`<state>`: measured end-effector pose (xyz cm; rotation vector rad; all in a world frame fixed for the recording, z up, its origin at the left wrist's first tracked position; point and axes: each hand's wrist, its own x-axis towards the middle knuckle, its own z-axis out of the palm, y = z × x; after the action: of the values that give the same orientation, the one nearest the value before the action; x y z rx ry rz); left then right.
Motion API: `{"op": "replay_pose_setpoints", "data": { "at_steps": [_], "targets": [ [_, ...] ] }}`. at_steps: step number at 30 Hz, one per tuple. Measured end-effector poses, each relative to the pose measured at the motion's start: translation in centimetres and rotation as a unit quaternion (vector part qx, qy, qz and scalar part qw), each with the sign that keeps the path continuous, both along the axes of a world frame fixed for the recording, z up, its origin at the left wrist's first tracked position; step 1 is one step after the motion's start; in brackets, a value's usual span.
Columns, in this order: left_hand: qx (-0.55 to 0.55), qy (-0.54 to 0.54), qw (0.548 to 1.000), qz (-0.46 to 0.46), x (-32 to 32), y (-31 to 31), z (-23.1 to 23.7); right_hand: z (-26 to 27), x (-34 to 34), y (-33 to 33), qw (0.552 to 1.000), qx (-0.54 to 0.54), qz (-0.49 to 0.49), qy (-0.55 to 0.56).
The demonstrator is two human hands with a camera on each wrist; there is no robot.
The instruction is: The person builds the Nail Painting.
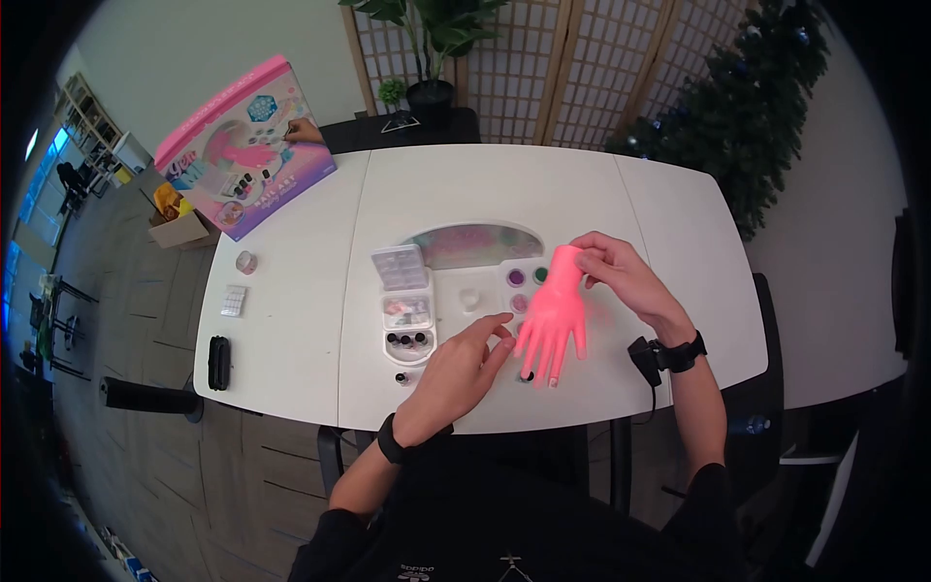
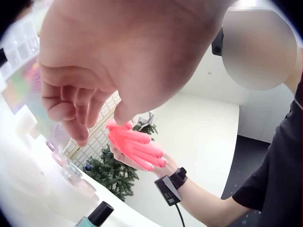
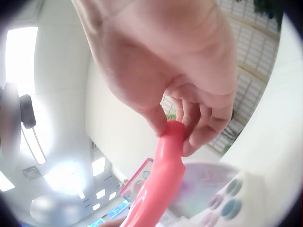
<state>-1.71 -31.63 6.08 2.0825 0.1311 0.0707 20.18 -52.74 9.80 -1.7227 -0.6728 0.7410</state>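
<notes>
A bright pink plastic model hand (image 1: 555, 308) hangs over the right part of the nail-art station, its fingers toward the table's front edge. My right hand (image 1: 626, 276) pinches it at the wrist end between thumb and fingers, as the right wrist view shows up close. One fingertip of the model hand carries a pale nail. To its left hovers my left hand (image 1: 464, 367), with loosely bent fingers and nothing in them. The white station (image 1: 448, 308) holds small pots of colour, such as a purple pot (image 1: 516, 277), and dark-capped polish bottles (image 1: 406, 339).
An open clear-lidded case (image 1: 401, 267) sits on the station's left side, before a curved iridescent back panel (image 1: 475, 244). A polish bottle (image 1: 401, 378) stands near the front edge. Farther left are a black case (image 1: 220, 363), a small white tray (image 1: 233, 301) and a large pink box (image 1: 247, 145).
</notes>
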Motion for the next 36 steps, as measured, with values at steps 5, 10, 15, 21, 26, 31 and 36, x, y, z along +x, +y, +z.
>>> {"op": "replay_pose_setpoints", "data": {
  "at_steps": [5,10,15,21,26,31,36],
  "targets": [
    [-0.126,0.050,0.990,0.026,-0.4,1.9,0.7,-0.6,-1.4,5.9,0.998,0.030,0.049,0.034],
    [-0.077,0.010,0.995,0.069,0.2,4.1,1.2,-1.9,-2.5,8.7,0.996,0.047,0.072,0.038],
    [-0.069,0.109,0.992,-0.003,2.5,7.4,2.3,-2.8,-2.8,9.5,0.996,0.009,0.086,0.031],
    [-0.041,0.128,0.990,-0.042,4.6,9.9,0.5,-3.0,-3.4,9.5,0.997,-0.006,0.069,-0.041],
    [-0.063,0.152,0.986,-0.034,5.6,10.9,-0.3,-2.2,-3.1,8.9,0.982,-0.122,0.098,-0.106],
    [-0.037,0.158,0.986,-0.041,6.6,11.3,-0.6,-3.4,-3.0,9.2,0.968,-0.157,0.141,-0.139],
    [-0.034,0.150,0.987,-0.053,7.5,12.1,-2.9,-3.5,-2.7,10.1,0.954,-0.211,0.157,-0.147]
  ]
}}
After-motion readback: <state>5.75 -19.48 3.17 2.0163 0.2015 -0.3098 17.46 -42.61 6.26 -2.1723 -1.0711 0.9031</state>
